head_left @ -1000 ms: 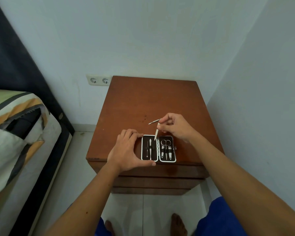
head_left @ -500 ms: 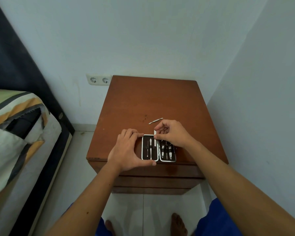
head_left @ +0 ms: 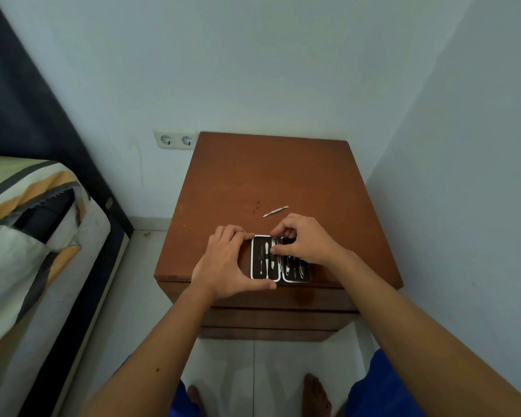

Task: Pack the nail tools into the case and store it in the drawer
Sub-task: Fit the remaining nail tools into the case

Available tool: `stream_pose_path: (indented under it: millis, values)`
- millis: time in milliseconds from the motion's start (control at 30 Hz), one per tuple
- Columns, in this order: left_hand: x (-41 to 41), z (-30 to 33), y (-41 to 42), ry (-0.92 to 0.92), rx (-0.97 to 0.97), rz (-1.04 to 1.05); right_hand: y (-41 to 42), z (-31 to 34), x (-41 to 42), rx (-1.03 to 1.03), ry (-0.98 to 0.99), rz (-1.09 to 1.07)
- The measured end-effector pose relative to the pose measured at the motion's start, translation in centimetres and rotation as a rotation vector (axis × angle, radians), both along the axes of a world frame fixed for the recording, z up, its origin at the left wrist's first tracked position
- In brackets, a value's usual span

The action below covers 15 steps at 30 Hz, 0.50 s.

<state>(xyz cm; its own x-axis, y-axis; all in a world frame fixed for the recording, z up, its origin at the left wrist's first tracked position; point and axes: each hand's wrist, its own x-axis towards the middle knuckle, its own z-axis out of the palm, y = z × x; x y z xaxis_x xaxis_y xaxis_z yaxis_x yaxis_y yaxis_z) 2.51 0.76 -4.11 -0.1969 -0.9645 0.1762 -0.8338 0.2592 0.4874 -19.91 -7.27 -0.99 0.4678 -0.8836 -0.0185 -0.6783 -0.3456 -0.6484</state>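
Note:
An open black nail-tool case (head_left: pixel 260 273) with a white rim lies near the front edge of the brown nightstand (head_left: pixel 271 179). Several metal tools sit in both halves. My left hand (head_left: pixel 226 263) clasps the case's left side, thumb along its front edge. My right hand (head_left: pixel 306 239) hovers over the middle of the case, its fingertips pinching a thin metal tool (head_left: pixel 272 257) down into the left half. Another slim metal tool (head_left: pixel 275 211) lies loose on the nightstand top just behind my right hand.
The nightstand's drawer fronts (head_left: pixel 277 317) are shut below the top. A bed (head_left: pixel 27 236) with striped bedding stands at the left, a wall socket (head_left: pixel 176 139) behind, and a wall close on the right. My bare feet (head_left: pixel 316 395) stand on the tiled floor.
My right hand has lowered the thin tool from above the case down into the left half. The left hand has stayed on the case.

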Motion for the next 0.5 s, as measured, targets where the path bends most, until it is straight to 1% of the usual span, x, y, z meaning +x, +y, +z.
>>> stream_pose_path:
  millis: [133,267,500]
  values:
    - [0.0,0.1,0.0,-0.001,0.000,0.003,1.1,0.0,-0.4,-0.051,-0.021,0.025]
    - [-0.1,0.1,0.1,0.006,0.000,0.003,2.4,-0.6,-0.9,-0.095,0.062,0.081]
    - [0.0,0.1,0.1,-0.003,0.008,0.008,2.9,-0.4,-1.1,-0.105,0.090,0.127]
